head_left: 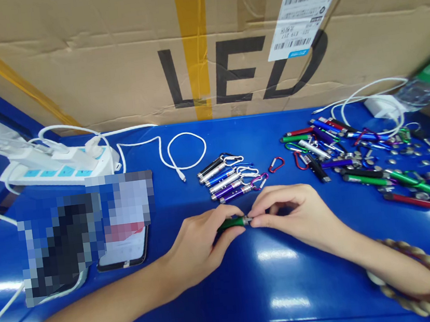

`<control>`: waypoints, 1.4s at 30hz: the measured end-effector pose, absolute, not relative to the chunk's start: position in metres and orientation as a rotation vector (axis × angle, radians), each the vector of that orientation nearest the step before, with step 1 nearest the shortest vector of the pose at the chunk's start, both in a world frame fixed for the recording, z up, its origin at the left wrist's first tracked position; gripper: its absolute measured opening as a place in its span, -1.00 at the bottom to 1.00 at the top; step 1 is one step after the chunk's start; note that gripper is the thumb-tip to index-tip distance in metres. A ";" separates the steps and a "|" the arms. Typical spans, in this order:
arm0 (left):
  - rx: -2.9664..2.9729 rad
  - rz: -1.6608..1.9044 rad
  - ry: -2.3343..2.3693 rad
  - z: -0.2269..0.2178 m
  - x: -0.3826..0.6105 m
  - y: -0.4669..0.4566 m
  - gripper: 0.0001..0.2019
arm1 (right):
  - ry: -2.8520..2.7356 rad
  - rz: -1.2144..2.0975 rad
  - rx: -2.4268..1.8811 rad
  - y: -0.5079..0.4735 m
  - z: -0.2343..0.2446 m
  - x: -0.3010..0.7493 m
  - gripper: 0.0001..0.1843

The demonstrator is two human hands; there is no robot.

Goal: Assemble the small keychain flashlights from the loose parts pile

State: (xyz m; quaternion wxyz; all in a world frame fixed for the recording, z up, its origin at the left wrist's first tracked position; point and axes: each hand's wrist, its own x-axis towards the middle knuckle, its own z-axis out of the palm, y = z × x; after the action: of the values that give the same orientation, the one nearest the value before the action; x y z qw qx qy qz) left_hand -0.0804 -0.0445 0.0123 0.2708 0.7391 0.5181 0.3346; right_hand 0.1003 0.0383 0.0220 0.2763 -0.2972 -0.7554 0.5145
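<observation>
A green mini flashlight [232,223] lies level in my left hand [204,238], with the thumb and fingers closed around its barrel. My right hand [290,212] pinches the silver end piece at its tip; whether that piece is joined to the barrel I cannot tell. Just behind my hands, several mini flashlights [225,179] in silver, blue and purple rest in a slanted row with carabiner clips attached. A loose red carabiner [277,164] is beyond my right hand.
Right of my hands, a pile of coloured flashlight bodies [324,139] spreads beside scattered button cells [427,162]. Two phones, one at the front [122,250], lie left near a white power strip [62,166]. A white cable [184,133] curls behind. A large cardboard box [109,64] walls off the back.
</observation>
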 end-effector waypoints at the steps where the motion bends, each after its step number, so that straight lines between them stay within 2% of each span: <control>1: 1.998 0.903 1.393 0.012 -0.081 -0.045 -0.89 | -2.027 1.390 -0.809 0.038 0.022 0.100 -0.91; 14: 2.104 0.954 1.332 0.009 -0.082 -0.044 -0.86 | -2.043 1.491 -0.885 0.041 0.017 0.103 -0.85; 26: 1.983 0.814 1.333 0.010 -0.079 -0.045 -0.91 | -2.112 1.586 -0.961 0.044 0.017 0.100 -0.80; 42: 2.365 0.885 1.237 0.003 -0.081 -0.044 -0.70 | -2.173 1.545 -0.886 0.039 0.023 0.097 -0.91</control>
State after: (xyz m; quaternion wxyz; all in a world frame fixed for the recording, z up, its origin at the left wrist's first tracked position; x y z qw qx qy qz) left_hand -0.0805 -0.0436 0.0032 0.1642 0.8297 0.4339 0.3105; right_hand 0.0971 0.0389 0.0234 0.1653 -0.3110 -0.7627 0.5424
